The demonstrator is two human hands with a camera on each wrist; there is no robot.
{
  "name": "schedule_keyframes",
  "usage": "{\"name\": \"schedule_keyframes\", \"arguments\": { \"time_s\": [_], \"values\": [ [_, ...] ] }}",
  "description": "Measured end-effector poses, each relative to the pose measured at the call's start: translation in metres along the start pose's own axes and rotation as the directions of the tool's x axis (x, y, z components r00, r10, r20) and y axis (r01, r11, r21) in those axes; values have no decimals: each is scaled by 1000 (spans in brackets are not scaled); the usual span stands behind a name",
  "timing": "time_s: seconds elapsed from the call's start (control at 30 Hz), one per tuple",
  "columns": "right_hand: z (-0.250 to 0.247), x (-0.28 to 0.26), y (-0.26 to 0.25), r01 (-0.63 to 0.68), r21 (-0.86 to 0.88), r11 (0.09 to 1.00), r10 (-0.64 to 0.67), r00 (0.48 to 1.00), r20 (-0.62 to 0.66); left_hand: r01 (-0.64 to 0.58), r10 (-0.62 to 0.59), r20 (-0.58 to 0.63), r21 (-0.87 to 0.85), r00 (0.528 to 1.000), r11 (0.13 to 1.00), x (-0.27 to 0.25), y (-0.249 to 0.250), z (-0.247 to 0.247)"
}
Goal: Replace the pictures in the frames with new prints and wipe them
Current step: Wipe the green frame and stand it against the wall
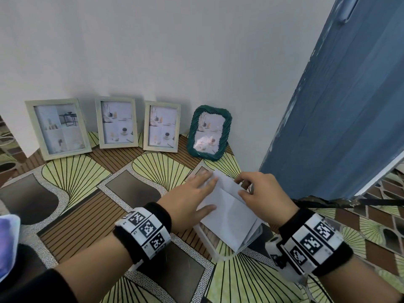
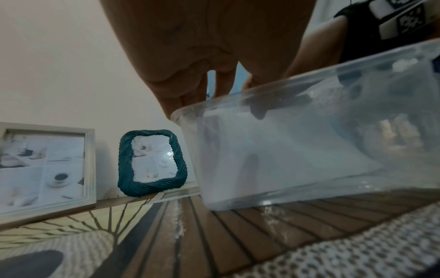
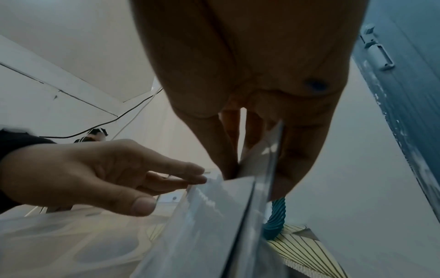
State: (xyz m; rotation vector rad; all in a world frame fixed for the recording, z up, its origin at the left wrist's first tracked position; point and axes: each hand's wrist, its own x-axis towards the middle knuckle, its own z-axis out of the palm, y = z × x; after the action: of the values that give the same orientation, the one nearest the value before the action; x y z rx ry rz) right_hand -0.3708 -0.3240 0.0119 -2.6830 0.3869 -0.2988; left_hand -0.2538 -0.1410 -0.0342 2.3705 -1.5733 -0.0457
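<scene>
— Two hands are in the clear box (image 2: 309,150): the right hand (image 1: 265,196) pinches one white sheet (image 1: 229,206) by its upper edge, thumb against fingers (image 3: 226,150).

— And the left hand (image 1: 192,195)?

— Fingers nearly straight, resting flat on the sheets.

— Which step?

— Picking out a new print, I judge. Four frames (image 1: 121,122) lean against the wall, well apart from the box, unopened. Next: lift one sheet free without dragging its neighbours.
</scene>
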Motion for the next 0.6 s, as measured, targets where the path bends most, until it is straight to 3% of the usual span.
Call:
{"name": "schedule_keyframes", "arguments": {
  "time_s": [0.17, 0.27, 0.37, 0.6],
  "values": [
    [3, 0, 2, -7, 32, 999, 7, 1000, -1, 108, -110, -71, -31, 991, 994, -14, -5, -6],
    [4, 0, 5, -30, 89, 996, 31, 1000, -4, 197, -188, 75, -125, 979, 972, -33, -13, -4],
    [8, 2, 3, -31, 102, 994, 31, 1000, 4, 217, -169, 216, -222, 962, 951, -43, -17, -2],
    [23, 0, -9, -10, 94, 996, 4, 998, 66, 247, -235, 78, -379, 969, 892, -38, -15, -2]
  ]
}}
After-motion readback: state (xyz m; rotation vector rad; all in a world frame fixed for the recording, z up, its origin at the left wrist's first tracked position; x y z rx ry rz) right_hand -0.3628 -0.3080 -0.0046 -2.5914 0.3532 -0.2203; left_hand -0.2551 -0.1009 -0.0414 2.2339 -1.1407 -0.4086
